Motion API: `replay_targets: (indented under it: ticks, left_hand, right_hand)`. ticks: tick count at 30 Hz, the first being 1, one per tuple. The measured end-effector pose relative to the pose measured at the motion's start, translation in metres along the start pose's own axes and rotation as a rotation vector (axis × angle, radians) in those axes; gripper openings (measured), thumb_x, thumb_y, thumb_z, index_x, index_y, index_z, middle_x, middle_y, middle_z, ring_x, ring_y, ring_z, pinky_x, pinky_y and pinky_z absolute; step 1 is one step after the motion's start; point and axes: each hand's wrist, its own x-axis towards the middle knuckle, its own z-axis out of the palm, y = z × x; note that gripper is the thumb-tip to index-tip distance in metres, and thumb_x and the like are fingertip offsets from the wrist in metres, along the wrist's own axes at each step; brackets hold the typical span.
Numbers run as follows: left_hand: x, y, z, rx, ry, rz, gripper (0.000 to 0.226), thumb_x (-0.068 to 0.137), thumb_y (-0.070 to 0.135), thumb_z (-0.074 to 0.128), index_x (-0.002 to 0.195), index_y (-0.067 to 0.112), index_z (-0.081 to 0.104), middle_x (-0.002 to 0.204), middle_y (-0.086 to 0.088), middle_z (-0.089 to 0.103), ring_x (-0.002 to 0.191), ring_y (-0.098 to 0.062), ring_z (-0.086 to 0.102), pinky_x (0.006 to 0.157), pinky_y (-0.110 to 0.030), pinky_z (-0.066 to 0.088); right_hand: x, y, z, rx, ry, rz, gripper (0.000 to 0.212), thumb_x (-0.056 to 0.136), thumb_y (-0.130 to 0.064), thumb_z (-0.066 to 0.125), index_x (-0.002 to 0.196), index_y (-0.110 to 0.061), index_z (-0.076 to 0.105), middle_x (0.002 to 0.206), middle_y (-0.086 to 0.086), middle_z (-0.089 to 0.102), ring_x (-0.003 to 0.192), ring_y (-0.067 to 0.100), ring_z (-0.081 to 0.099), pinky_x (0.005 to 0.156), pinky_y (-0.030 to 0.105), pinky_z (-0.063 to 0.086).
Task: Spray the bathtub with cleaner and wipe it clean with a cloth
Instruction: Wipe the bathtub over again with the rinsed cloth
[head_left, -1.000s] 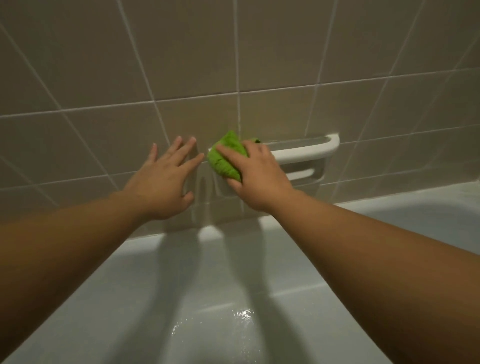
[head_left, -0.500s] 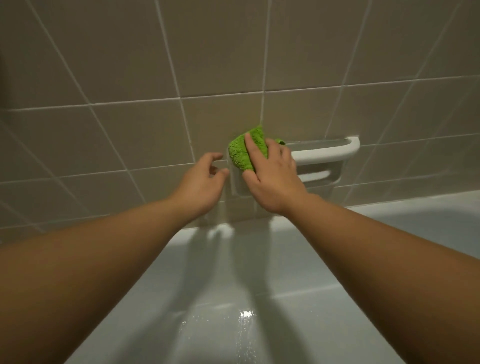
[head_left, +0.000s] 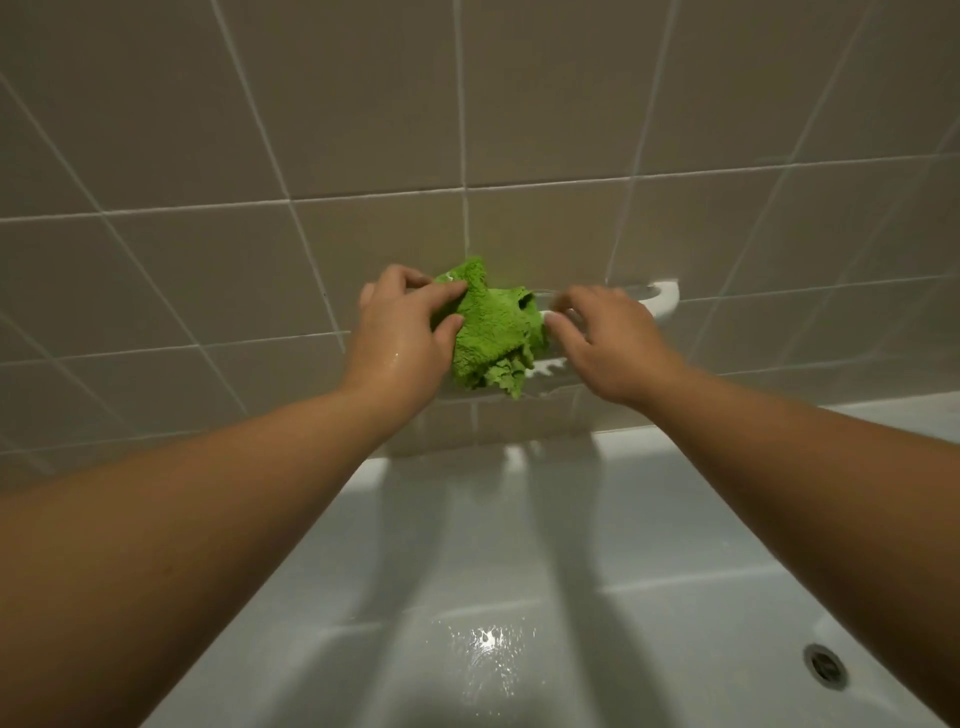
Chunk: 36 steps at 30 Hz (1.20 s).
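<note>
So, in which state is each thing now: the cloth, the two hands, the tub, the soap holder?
green cloth: crumpled, held against the wall holder.
left hand: grips the cloth, wet.
right hand: fingers curled, blurred; grip unclear.
soap holder: wall-mounted, partly covered.
bathtub: wet, glistening.
drain: open, unplugged.

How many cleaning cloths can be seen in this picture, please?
1. A fluffy green microfibre cloth hangs at the white wall-mounted soap holder, pinched by the left hand; the right hand is beside it. Others may lie outside the view.
</note>
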Motion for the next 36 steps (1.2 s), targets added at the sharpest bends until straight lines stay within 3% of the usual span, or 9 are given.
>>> replay_targets:
  ticks: [6,10,13,15,20,24,30,33,36]
  left_hand:
    - [-0.006,0.025,0.017,0.208,-0.099,-0.074,0.075,0.092,0.062,0.062,0.152,0.021,0.046,0.157,-0.007,0.037,0.144,-0.029,0.029,0.116,-0.044,0.032]
    - [-0.022,0.023,0.021,0.141,-0.061,-0.106,0.071,0.095,0.041,0.069,0.156,0.044,0.032,0.164,-0.007,0.025,0.147,-0.031,0.034,0.118,-0.044,0.036]
    - [-0.042,0.024,0.029,-0.001,0.08,-0.262,0.067,0.101,0.026,0.063,0.157,0.045,0.032,0.169,-0.006,0.018,0.153,-0.025,0.025,0.114,-0.025,0.021]
    - [-0.044,0.024,0.038,-0.17,0.174,-0.436,0.066,0.102,0.028,0.06,0.159,0.041,0.03,0.167,-0.006,0.024,0.152,-0.02,0.026,0.115,-0.022,0.019]
    - [-0.021,0.028,0.057,-0.432,0.296,-0.649,0.093,0.084,0.072,0.058,0.161,0.035,0.025,0.157,0.001,0.045,0.144,-0.021,0.044,0.119,-0.046,0.037]
    - [-0.006,0.016,0.051,-0.682,0.285,-0.848,0.096,0.075,0.066,0.067,0.158,0.041,0.026,0.146,0.005,0.056,0.128,-0.026,0.059,0.107,-0.051,0.05]
    - [0.001,0.013,0.046,-0.891,0.185,-0.975,0.041,0.099,0.038,0.067,0.135,0.021,0.055,0.115,-0.005,0.074,0.097,-0.024,0.075,0.076,-0.043,0.064]
    - [0.009,0.019,0.045,-0.915,0.228,-0.993,0.043,0.094,0.04,0.07,0.131,0.021,0.058,0.112,-0.007,0.074,0.093,-0.025,0.075,0.076,-0.045,0.064]
    - [-0.006,0.024,0.058,-0.757,0.262,-0.894,0.064,0.067,0.055,0.073,0.123,0.031,0.053,0.112,0.0,0.071,0.1,-0.026,0.072,0.093,-0.053,0.059]
  right_hand:
    - [0.013,0.022,-0.004,-0.179,-0.086,-0.122,0.038,0.104,-0.052,0.041,0.11,-0.024,0.066,0.101,-0.002,0.067,0.103,0.028,0.06,0.088,0.042,0.041]
    - [0.013,0.027,-0.001,-0.138,-0.05,-0.148,0.036,0.104,-0.054,0.043,0.112,-0.029,0.068,0.099,-0.001,0.067,0.104,0.029,0.059,0.085,0.039,0.034]
    - [0.013,0.03,0.001,-0.133,-0.023,-0.16,0.036,0.103,-0.055,0.043,0.116,-0.032,0.068,0.104,-0.002,0.067,0.107,0.028,0.057,0.083,0.037,0.026]
    - [0.014,0.03,0.003,-0.141,-0.017,-0.156,0.036,0.103,-0.055,0.042,0.116,-0.033,0.067,0.105,-0.003,0.067,0.107,0.028,0.056,0.084,0.037,0.027]
    - [0.014,0.032,0.006,-0.137,-0.005,-0.156,0.037,0.103,-0.056,0.04,0.115,-0.033,0.066,0.104,-0.004,0.065,0.107,0.027,0.055,0.09,0.04,0.031]
    - [0.012,0.031,0.006,-0.137,0.006,-0.161,0.034,0.104,-0.055,0.04,0.111,-0.033,0.064,0.103,-0.004,0.064,0.106,0.028,0.055,0.091,0.04,0.031]
    - [0.01,0.031,0.008,-0.138,0.017,-0.15,0.036,0.103,-0.056,0.038,0.115,-0.033,0.064,0.104,-0.004,0.064,0.106,0.028,0.054,0.093,0.041,0.03]
    - [0.009,0.03,0.009,-0.14,0.025,-0.145,0.034,0.103,-0.055,0.039,0.111,-0.033,0.064,0.101,-0.003,0.063,0.105,0.029,0.055,0.093,0.041,0.032]
    - [0.007,0.029,0.01,-0.131,0.023,-0.12,0.038,0.103,-0.056,0.037,0.114,-0.033,0.065,0.101,-0.002,0.063,0.107,0.029,0.055,0.096,0.042,0.031]
